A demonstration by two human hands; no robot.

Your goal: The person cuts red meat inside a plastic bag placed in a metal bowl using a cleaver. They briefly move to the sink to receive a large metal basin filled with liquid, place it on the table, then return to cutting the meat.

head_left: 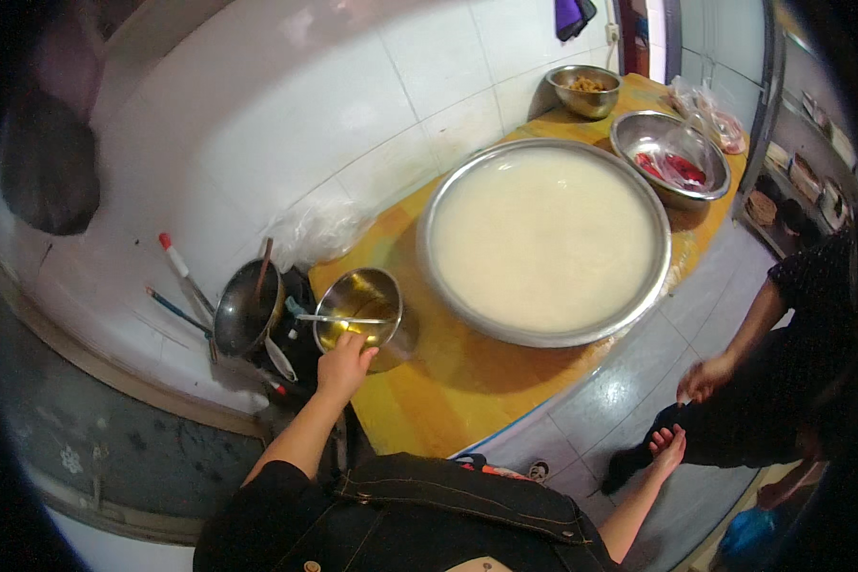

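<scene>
My left hand (344,368) is at the near rim of a small stainless steel bowl (377,286), its fingers over the inside and the thumb outside. Their tips are partly hidden. Yellow liquid that looks like oil (334,330) lies in the bowl. Across the bowl's top rests a slim metal-coloured utensil (343,319) with a bluish end at the left. To the right stands a wide metal basin (443,304) filled with a pale, creamy liquid (543,243). My right hand (668,449) hangs over the floor, palm upward, fingers slightly curled, with nothing visible in it.
A wok (242,314) and long-handled tools (179,261) are left of the yellow table (436,415). A steel bowl with red packets (715,182), a bowl of brown food (593,107) and plastic bags (722,121) sit at the back. Another person's hand (706,379) is near my right hand.
</scene>
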